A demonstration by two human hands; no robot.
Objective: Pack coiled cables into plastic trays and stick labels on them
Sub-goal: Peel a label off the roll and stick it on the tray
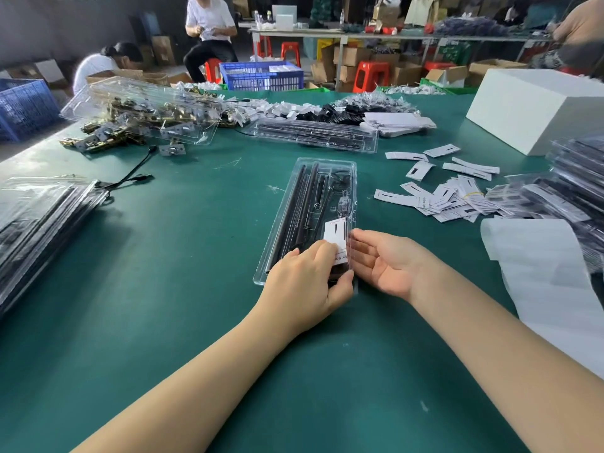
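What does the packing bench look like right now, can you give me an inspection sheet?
Surface: green table.
Job's things: clear tray with black parts; white label at its near end.
Clutter: loose labels, metal hinges, white box, tray stacks both sides.
Grippers: left hand grips the tray's near end, fingers on label; right hand open, fingertips at the tray edge.
Cables: black cable loose at left.
Surroundings: other workers, blue crates, cartons.

Packing workshop: green work table (183, 243) heaped with clear trays (313, 134) and labels (434, 194); cardboard boxes (349, 55), blue crates (261, 76), red stools (371, 75), seated workers (209, 31) behind
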